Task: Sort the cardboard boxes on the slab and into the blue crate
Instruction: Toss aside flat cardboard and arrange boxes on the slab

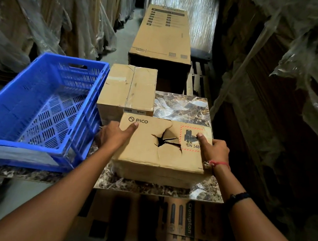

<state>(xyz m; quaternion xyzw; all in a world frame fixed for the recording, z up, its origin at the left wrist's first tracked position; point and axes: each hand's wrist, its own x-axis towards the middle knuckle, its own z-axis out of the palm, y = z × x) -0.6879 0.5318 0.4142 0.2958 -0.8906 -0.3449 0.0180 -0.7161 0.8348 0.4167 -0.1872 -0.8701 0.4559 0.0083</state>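
A cardboard box marked PICO (150, 153), with a torn hole in its top, sits on the marbled slab (181, 108) right in front of me. My left hand (115, 135) grips its left side, thumb laid on the top. My right hand (213, 150) grips its right side, thumb on the red-framed label. Behind it, a taped plain cardboard box (128, 88) stands on the slab, touching the PICO box. The blue crate (42, 104) stands at the slab's left end with nothing inside.
A long printed carton (162, 34) lies further back in the aisle. Plastic-wrapped goods (47, 10) line both sides closely. Under the slab's front edge lie more printed cartons (188, 220). The far right of the slab is bare marble.
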